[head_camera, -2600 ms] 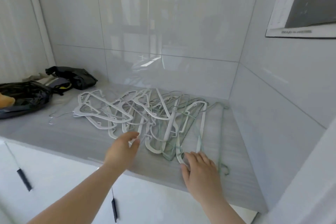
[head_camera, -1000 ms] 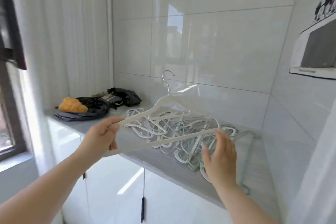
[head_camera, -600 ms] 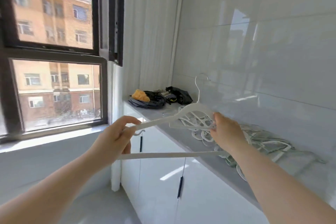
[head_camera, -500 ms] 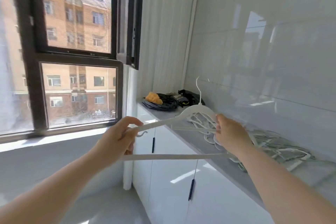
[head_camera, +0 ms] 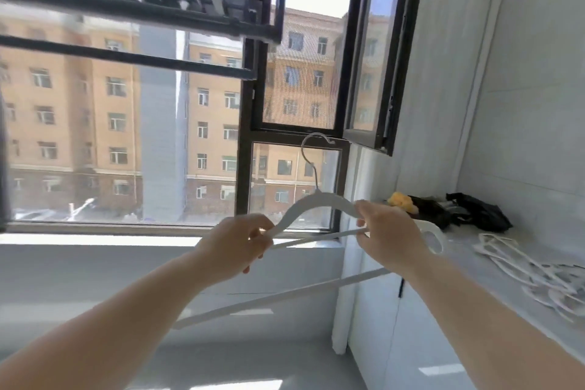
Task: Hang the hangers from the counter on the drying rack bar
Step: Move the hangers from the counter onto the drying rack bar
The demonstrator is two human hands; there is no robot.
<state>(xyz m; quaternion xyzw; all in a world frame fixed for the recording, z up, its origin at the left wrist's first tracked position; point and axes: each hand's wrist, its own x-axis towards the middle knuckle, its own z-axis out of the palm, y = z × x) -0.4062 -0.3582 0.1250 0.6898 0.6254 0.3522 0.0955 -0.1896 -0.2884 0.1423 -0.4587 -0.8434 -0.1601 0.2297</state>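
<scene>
1. My left hand [head_camera: 235, 245] has its fingers curled, pinching the left arm of a white hanger [head_camera: 316, 199] near its tip.
2. My right hand [head_camera: 389, 234] is closed around the hanger's right arm just beside the neck, with the fingers wrapped under it.
3. I hold the hanger in the air in front of the window frame [head_camera: 247, 136], roughly level. Its metal hook [head_camera: 308, 149] stands upright above my hands.
4. The hook touches nothing, and the drying rack bar [head_camera: 126, 57] runs well above it to the upper left. A second dark rail with small white pegs [head_camera: 126, 6] sits higher.
5. A thin white bar spans between my hands, and a longer white bar [head_camera: 285, 294] slants below both wrists. I cannot tell whether that one belongs to the same hanger.
6. The remaining hangers [head_camera: 538, 275] lie in a loose tangle on the grey table [head_camera: 474, 263] to my right.
7. Farther back on the table are a black bag [head_camera: 478, 215] and something yellow [head_camera: 400, 201] beside it.
</scene>
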